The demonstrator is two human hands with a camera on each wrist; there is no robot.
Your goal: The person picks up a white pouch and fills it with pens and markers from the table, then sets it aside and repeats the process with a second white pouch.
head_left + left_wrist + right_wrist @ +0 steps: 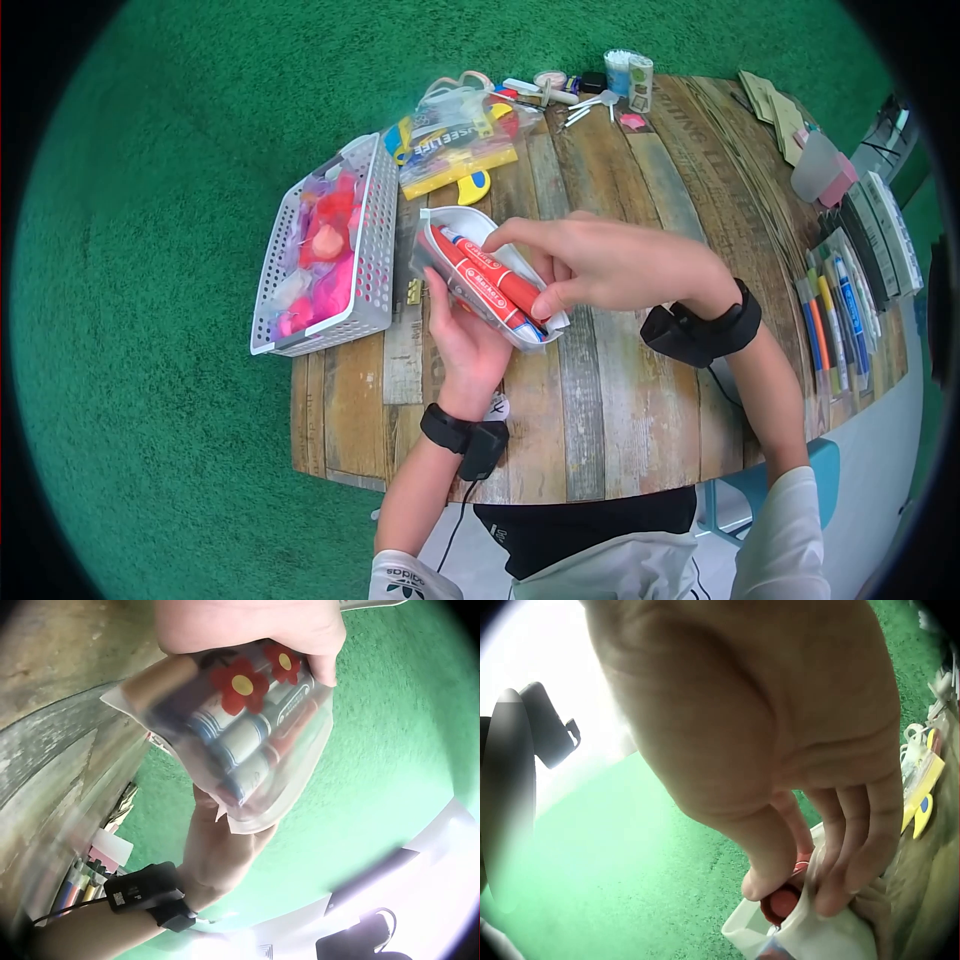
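My left hand (pixel 468 345) grips a translucent white pouch (pixel 457 216) from below, its mouth open upward. Several red-and-white markers (pixel 482 286) lie inside. The left wrist view has the left hand (pixel 251 626) on the pouch (pixel 306 776), which bears red flowers, with blue-banded markers showing through. Over the pouch's mouth, my right hand (pixel 610 265) pinches a red marker lengthwise, index finger near one end and thumb near the other. In the right wrist view, the right hand's (pixel 765 735) thumb touches the marker's round red end (pixel 784 903).
A white basket (pixel 376 240) with pink and red packets stands left. Behind the pouch lie a yellow-edged zip bag (pixel 460 170) and a yellow-and-blue item (pixel 474 187). Cotton swabs (pixel 617 72) stand at the back. Pens (pixel 833 315) and boxes (pixel 880 235) are at the right.
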